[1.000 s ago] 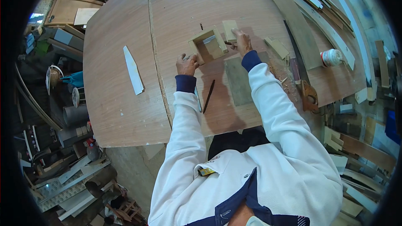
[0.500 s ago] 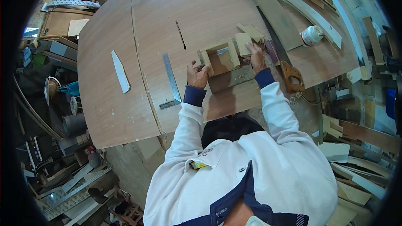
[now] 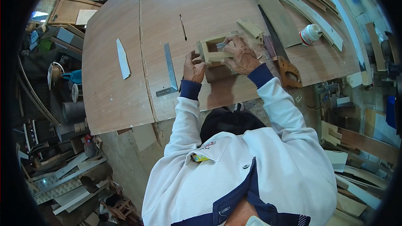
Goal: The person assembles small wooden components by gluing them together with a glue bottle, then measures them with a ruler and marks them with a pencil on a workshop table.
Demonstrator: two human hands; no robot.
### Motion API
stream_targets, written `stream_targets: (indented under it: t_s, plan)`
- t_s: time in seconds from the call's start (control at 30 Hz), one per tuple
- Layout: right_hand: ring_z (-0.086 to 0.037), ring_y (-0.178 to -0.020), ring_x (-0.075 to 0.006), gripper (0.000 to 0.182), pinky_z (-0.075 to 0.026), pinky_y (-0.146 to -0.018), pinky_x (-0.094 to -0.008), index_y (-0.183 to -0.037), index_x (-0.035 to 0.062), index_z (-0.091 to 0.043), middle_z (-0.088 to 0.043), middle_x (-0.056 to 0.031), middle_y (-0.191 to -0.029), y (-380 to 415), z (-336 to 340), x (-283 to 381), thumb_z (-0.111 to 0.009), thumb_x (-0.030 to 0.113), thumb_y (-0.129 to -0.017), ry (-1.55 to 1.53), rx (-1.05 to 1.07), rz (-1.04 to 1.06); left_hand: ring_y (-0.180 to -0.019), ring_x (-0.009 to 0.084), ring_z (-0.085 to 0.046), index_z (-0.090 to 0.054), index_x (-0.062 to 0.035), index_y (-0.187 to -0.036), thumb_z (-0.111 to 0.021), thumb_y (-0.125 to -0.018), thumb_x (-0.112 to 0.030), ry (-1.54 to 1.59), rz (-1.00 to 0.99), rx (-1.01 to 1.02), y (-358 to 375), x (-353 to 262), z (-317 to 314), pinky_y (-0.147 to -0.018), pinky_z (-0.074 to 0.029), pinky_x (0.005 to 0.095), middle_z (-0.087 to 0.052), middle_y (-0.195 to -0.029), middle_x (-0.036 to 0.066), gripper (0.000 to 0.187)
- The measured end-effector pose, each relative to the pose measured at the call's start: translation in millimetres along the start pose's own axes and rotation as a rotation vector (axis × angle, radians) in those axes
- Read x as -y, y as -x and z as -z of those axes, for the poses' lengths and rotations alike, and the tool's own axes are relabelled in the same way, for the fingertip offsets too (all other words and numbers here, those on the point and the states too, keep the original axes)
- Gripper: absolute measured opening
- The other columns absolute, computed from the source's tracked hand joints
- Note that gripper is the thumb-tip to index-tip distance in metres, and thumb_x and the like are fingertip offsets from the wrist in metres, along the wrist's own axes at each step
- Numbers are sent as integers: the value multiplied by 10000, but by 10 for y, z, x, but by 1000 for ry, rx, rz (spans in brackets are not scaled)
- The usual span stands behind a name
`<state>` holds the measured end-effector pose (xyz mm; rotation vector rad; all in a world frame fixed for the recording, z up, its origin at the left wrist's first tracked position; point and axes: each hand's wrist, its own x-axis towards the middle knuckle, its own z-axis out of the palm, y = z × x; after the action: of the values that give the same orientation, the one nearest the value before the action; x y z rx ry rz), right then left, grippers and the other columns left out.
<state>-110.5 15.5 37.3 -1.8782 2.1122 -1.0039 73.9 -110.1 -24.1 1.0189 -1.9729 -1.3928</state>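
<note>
A small rectangular wooden frame (image 3: 204,49) is on the table in front of me. My left hand (image 3: 194,68) is at its left corner, fingers curled against the side. My right hand (image 3: 241,55) reaches over the frame's right part and grips a short wooden board (image 3: 219,56), which lies across the near part of the opening. That hand hides the frame's right side. Just beyond it is another small wood block (image 3: 250,28). A handsaw (image 3: 289,73) with a wooden handle lies to the right, beside a chisel-like tool's dark handle (image 3: 269,46).
Left of my hands are a metal try square (image 3: 169,67) and a pale pointed offcut (image 3: 123,59). The tabletop (image 3: 113,100) has a slot (image 3: 183,27) and a long seam. A white bottle (image 3: 310,34) and long boards (image 3: 274,14) occupy the right side.
My right hand has moved left with the short board, from beside the frame to over it. My view has shifted slightly. The left hand remains at the frame's left side.
</note>
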Motion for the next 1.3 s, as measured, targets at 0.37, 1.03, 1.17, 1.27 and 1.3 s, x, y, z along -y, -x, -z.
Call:
stream_targets:
  t_s: [0.37,1.03,1.17,1.27,1.3]
  plan:
    - [-472,-1100,-293,223,-423,-916,-413,-868,72,-619,-429,-77,-1133,80,-46,54,-736,146,-694,130,16,9,-1058,307,-531,-519,-112,-1216,-655,-706,-8,-374,-327,50,149,-263,-40,-696,-538,344,-478,-1225,144,538]
    - [-563,-1023,-296,320,-513,-870,-380,-1014,68,-617,-480,-119,-1119,266,-242,-198,-729,54,-714,-216,-88,-226,-1182,338,-437,-715,-144,-970,-786,-653,-157,-352,-405,88,-69,-73,-57,-999,-347,455,-496,-1279,121,325]
    - [-573,-1027,-327,332,-494,-888,-400,-1027,65,-629,-510,-135,-1151,268,-238,-195,-725,121,-714,-235,-95,-249,-1181,343,-439,-715,-145,-971,-797,-645,-165,-341,-379,93,-75,-104,-60,-1000,-344,454,-491,-1282,133,337]
    - [-567,-1035,-325,331,-493,-890,-399,-1027,69,-631,-508,-134,-1158,257,-249,-220,-726,124,-714,-242,-91,-243,-1191,351,-428,-717,-149,-967,-807,-636,-168,-323,-380,89,-68,-78,-54,-1000,-339,459,-482,-1292,141,344]
    - [-565,-1039,-323,327,-493,-891,-397,-1022,72,-633,-508,-134,-1158,254,-254,-225,-727,120,-713,-234,-84,-245,-1202,354,-417,-718,-153,-965,-813,-630,-173,-305,-384,86,-69,-79,-52,-999,-336,462,-475,-1301,145,348]
